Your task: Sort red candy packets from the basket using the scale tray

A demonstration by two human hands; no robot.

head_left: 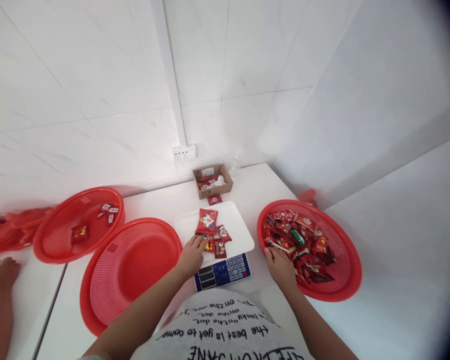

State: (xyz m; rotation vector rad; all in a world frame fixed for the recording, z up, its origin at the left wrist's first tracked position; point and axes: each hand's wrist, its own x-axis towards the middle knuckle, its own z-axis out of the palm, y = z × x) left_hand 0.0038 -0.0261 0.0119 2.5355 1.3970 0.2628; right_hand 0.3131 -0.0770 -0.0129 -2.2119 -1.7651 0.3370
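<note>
- The left hand (pixel 190 257) lies palm down at the 7 o'clock edge of the scale pan (pixel 236 220). Its fingertips are bent onto the small red packets (pixel 214 242) there, and I cannot tell whether it grips one.
- The right hand (pixel 281 267) rests at the 8 o'clock rim of the right basket (pixel 350 280). Its fingers are tucked among the heap of red packets (pixel 303 240), so a hold cannot be made out.
- A larger red pouch (pixel 207 221) lies on the pan just past the small packets, touching them.
- The electronic scale (pixel 225 270) sits on the white floor (pixel 397 280) between the hands, with its blue keypad at 6 o'clock.
- A red mesh basket (pixel 97 280) sits at 9 o'clock of the scale, just beside the left forearm.
- A red basin (pixel 52 240) at 10 o'clock touches that basket and holds a few loose packets (pixel 108 210).
- A cardboard box (pixel 225 187) stands at 12 o'clock against the wall, with a single packet (pixel 214 200) between it and the pan.
- A wall socket (pixel 184 152) is above the box.
- A bare foot (pixel 0 280) shows at the far left edge, by crumpled red bags (pixel 7 230).
</note>
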